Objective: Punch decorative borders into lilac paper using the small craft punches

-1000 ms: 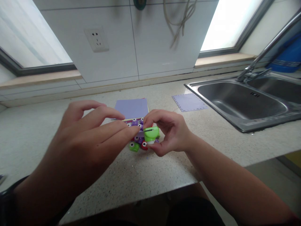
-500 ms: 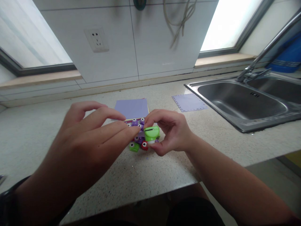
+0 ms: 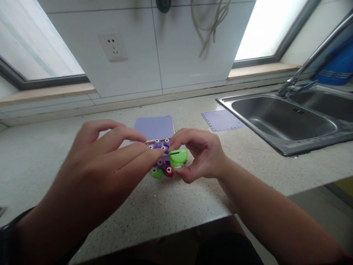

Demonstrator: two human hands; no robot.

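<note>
Between the thumb and fingers of my right hand (image 3: 202, 152) is a bright green craft punch (image 3: 178, 156) with a dark slot across its top. My left hand (image 3: 110, 165) reaches in from the left, fingertips together on a small piece of pale purple paper (image 3: 166, 157). That piece runs up to the punch's left side; whether its edge is inside cannot be seen. Beneath and beside the fingers sit several small punches, among them a purple punch (image 3: 157, 144), a red punch (image 3: 169, 171) and a green punch (image 3: 157, 173). My left fingers hide part of this group.
Behind the punches lies a stack of purple paper (image 3: 154, 127). Farther right, a purple sheet (image 3: 222, 120) has small holes along its edges. A steel sink (image 3: 286, 121) with a faucet (image 3: 300, 70) is set into the speckled counter (image 3: 132, 221), whose front edge runs close to me.
Almost nothing differs. Both hands stay in place around the green craft punch and the paper, with only a very slight shift.
</note>
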